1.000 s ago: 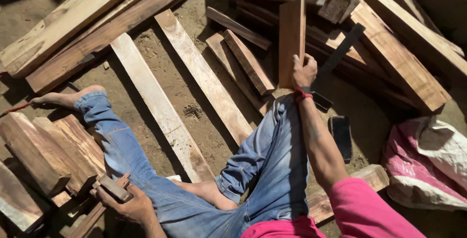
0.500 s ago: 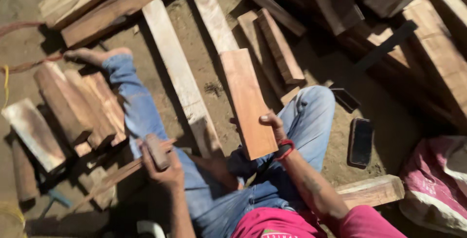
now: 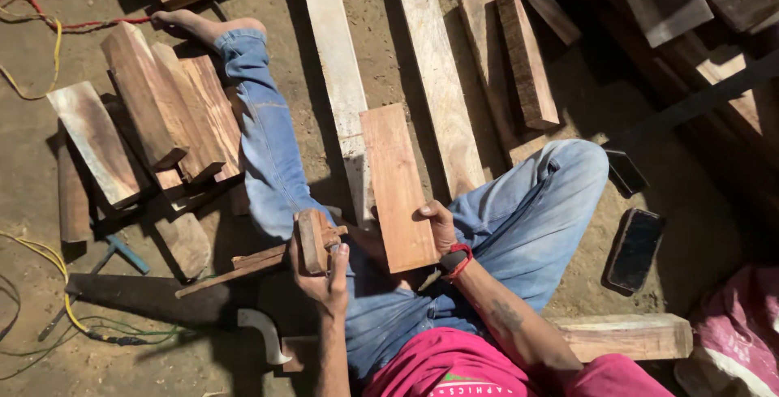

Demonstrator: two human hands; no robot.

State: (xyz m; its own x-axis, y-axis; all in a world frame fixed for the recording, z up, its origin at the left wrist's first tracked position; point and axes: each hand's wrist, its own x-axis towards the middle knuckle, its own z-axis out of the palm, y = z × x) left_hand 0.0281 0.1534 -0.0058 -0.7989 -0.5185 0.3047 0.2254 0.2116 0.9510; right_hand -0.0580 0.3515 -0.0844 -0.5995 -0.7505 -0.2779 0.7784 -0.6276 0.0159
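Note:
I sit on the dirt ground in blue jeans and a pink shirt. My right hand (image 3: 438, 231), with a red band at the wrist, grips the near end of a reddish flat wooden board (image 3: 398, 186) that lies over my lap and points away from me. My left hand (image 3: 323, 275) is closed around a small wooden tool block (image 3: 312, 239) with a cross handle, held just left of the board.
Long pale planks (image 3: 337, 81) lie ahead. A pile of short reddish blocks (image 3: 158, 113) is at the left beside my outstretched leg. A phone (image 3: 634, 249) lies on the ground at right, a thick timber (image 3: 625, 336) near it. Cables (image 3: 49, 308) and a hand saw (image 3: 162, 300) lie at lower left.
The board has come down from upright at the far pile onto my lap. My left hand has brought the tool block closer to the board. The view has shifted left.

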